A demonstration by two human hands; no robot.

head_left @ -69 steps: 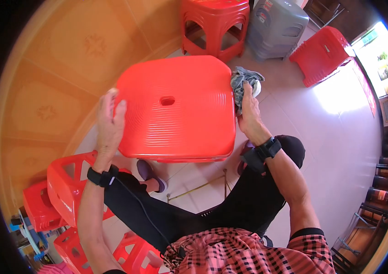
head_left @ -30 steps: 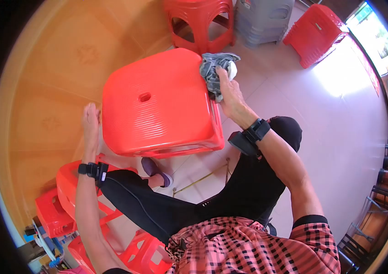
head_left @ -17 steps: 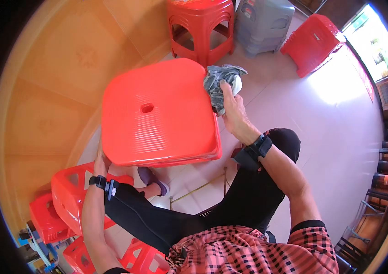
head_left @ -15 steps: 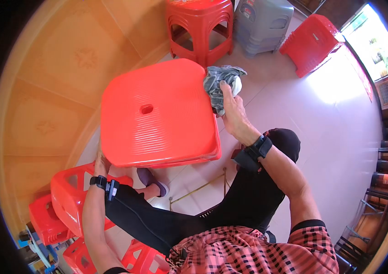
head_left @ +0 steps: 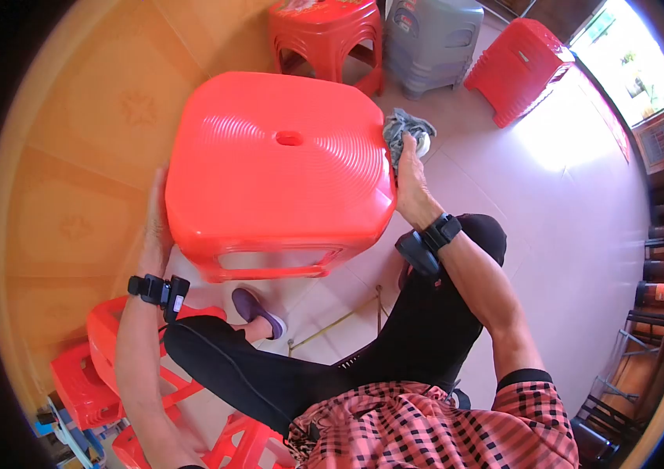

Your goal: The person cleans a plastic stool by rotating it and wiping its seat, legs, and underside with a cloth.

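Observation:
A red plastic stool [head_left: 269, 180] is in front of me, its square top facing up with a small oval hole in the middle. An opening shows in its near side. My left hand [head_left: 157, 223] holds the stool at its left side, with the fingers mostly hidden behind the edge. Along the right side, my right hand [head_left: 414, 184] grips a crumpled grey-and-white cloth [head_left: 402, 131] beside the stool's edge; some of its fingers are out of sight. Dark bands with small devices are on both wrists.
Behind the stool stand another red stool [head_left: 328, 39], a stack of grey stools [head_left: 432, 47] and a tipped red stack [head_left: 519, 70]. More red stools [head_left: 85, 383] lie at lower left by the orange wall [head_left: 74, 156]. Dark shelving with jars [head_left: 660, 293] lines the right.
The stool has turned and tilted, so its near side opening now shows. My left hand has moved up along its left side, and my right hand with the cloth has shifted slightly right.

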